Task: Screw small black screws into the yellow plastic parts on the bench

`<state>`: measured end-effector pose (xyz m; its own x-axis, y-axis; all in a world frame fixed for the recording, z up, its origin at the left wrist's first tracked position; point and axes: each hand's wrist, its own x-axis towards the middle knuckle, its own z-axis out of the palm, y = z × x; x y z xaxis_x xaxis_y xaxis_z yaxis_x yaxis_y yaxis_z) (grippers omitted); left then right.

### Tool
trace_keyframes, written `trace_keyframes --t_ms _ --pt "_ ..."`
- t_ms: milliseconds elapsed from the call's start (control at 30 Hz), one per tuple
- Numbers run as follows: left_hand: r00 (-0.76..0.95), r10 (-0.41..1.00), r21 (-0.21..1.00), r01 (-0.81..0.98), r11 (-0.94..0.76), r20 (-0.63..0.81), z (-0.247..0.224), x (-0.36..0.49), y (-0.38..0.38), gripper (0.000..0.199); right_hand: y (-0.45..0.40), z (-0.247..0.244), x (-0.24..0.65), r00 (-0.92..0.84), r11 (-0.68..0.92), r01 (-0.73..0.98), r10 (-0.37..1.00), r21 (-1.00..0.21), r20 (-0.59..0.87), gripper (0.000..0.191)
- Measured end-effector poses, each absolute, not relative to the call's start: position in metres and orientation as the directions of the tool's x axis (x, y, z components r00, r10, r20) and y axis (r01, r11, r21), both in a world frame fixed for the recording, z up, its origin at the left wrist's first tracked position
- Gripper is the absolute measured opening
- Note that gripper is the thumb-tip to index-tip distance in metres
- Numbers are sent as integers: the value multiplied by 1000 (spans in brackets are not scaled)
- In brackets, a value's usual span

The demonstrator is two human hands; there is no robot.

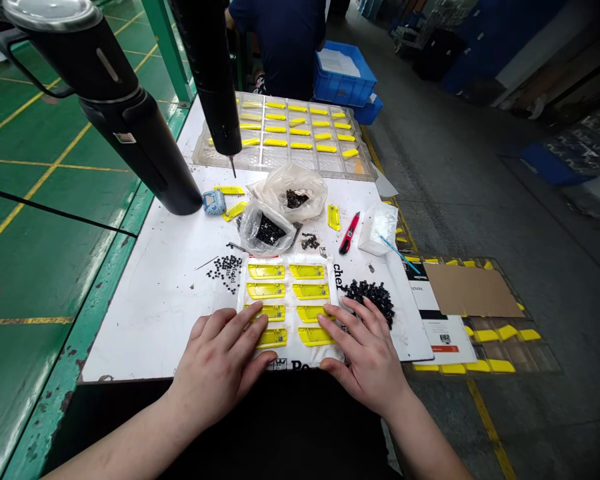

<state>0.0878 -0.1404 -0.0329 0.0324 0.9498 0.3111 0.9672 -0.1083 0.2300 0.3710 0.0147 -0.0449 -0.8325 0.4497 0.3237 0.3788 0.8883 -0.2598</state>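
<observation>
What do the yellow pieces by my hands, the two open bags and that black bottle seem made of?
Yellow pieces: probably moulded plastic, slightly glossy, with thin raised edges.
Bags: thin, cloudy plastic film, see-through and crinkled.
Black bottle: satin sheen suggests coated metal, though plastic is possible.

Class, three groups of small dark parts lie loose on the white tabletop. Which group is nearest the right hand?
The largest, densest heap, right beside the right hand; the middle cluster and the leftmost scatter lie farther away.
</observation>
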Motion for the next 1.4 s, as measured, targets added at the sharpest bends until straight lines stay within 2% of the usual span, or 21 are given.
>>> trace_keyframes --t_ms 733,933,1000,1100,1200,1267,1333,1400 --pt "46 945 235 964 -127 323 -33 86 -141 44 15 -45 371 -837 892 372 442 -256 322 64" --pt "52 934 247 958 -146 353 -35 86 -139 45 17 -45 370 -830 886 372 451 -275 329 63" --pt "48 922 270 949 -163 384 -36 85 -140 46 16 -46 372 -809 884 346 451 -314 376 63" --pt "5 885 387 898 -209 466 -34 84 -144 43 12 -51 381 -658 844 283 517 -456 548 57" --pt "-87 849 533 810 -244 521 -27 81 -145 40 14 -57 392 -336 752 310 659 -581 673 39" --pt "-133 846 572 788 -226 517 -20 78 -141 38 25 -58 398 -84 663 359 725 -658 684 34" --pt "-139 852 559 805 -199 504 -12 73 -130 34 44 -55 402 82 556 355 782 -751 618 46" --pt "-118 859 513 839 -183 499 -4 68 -112 26 67 -52 406 73 447 342 864 -826 498 67"
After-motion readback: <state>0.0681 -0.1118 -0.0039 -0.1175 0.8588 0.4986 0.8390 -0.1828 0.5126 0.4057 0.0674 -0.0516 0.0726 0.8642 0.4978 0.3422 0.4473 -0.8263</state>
